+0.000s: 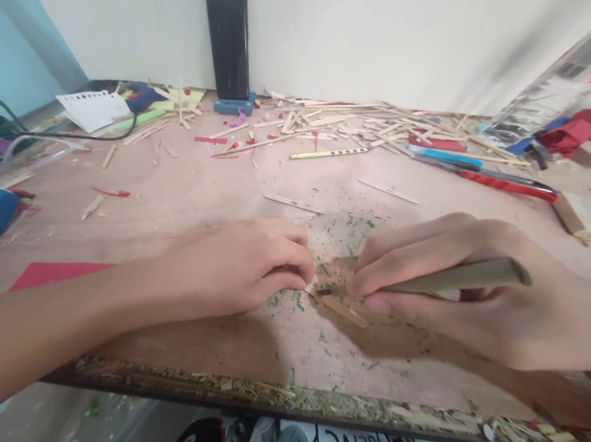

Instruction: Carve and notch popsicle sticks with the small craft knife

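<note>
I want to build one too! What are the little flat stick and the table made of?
The thin pale flat stick under the left hand looks like bare, unpainted wood, with a matt light tan face. The pinkish-brown table seems to be plywood or board: a dull, scuffed surface and a rough, chipped front edge.

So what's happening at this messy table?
A person is working on a small wooden stick lying on the table. The left hand presses down on one end of the stick, while the right hand grips a green-handled tool with its tip at the stick. Green flecks lie around the spot. Further back are more loose sticks, a yellow pencil and a phone propped against the wall.
</note>
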Motion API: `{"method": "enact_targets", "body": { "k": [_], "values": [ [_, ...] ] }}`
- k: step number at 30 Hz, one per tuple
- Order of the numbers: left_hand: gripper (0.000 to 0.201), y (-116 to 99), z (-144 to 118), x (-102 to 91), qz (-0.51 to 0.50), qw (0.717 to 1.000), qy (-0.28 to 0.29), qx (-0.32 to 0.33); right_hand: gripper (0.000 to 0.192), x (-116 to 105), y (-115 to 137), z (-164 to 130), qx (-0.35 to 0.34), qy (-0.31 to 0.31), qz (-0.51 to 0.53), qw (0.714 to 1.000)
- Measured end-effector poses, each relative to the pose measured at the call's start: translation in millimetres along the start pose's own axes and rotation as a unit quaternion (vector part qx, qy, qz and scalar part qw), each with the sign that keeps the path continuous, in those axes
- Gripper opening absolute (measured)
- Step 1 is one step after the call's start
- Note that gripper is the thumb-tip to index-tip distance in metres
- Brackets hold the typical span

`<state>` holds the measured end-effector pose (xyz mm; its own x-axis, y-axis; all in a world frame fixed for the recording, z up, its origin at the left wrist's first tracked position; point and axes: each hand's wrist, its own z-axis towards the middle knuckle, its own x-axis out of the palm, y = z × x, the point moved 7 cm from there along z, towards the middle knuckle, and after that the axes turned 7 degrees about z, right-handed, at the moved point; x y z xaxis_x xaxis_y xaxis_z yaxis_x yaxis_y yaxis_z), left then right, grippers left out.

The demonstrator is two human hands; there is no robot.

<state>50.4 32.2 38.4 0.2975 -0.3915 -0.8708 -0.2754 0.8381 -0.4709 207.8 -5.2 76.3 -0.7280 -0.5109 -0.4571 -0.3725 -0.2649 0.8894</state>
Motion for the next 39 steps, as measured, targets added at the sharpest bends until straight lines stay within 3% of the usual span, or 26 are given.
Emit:
{"method": "enact_targets", "body": {
  "k": [5, 8, 16, 20, 23, 26, 34, 39],
  "values": [
    [0.021, 0.4, 1.0, -0.1, -0.007, 1.000, -0.004, 0.001, 0.012, -7.0, -28.5, 4.5, 0.119, -0.036, 0.073, 0.990],
    [0.021, -0.1, 1.4, -0.7, -0.012, 1.000, -0.006, 0.000, 0.013, -9.4, -38.7, 6.0, 0.150, -0.041, 0.122, 0.980],
    [0.019, 0.2, 1.3, 0.0, -0.010, 1.000, 0.009, 0.004, 0.013, -16.8, -38.1, 5.4, 0.127, -0.033, 0.068, 0.989],
    [0.014, -2.8, -0.5, 1.6, 0.004, 0.999, 0.025, 0.024, 0.009, -22.6, -35.7, 2.7, 0.119, -0.070, 0.102, 0.985],
    [0.023, -5.9, -0.7, 0.6, 0.017, 0.999, 0.010, 0.038, 0.010, -25.6, -35.5, -0.5, 0.114, -0.104, 0.141, 0.978],
    [0.025, -3.7, -0.6, 1.3, 0.022, 1.000, 0.006, 0.016, 0.011, -27.1, -33.2, -2.7, 0.098, -0.128, 0.153, 0.975],
    [0.018, 3.3, -1.2, -0.2, -0.002, 1.000, -0.005, -0.013, 0.013, -23.1, -28.6, 1.3, 0.110, -0.106, 0.076, 0.985],
    [0.019, 3.6, -1.3, 1.1, 0.000, 1.000, -0.006, -0.011, 0.014, -23.8, -37.3, 0.8, 0.138, -0.101, 0.086, 0.981]
  ]
}}
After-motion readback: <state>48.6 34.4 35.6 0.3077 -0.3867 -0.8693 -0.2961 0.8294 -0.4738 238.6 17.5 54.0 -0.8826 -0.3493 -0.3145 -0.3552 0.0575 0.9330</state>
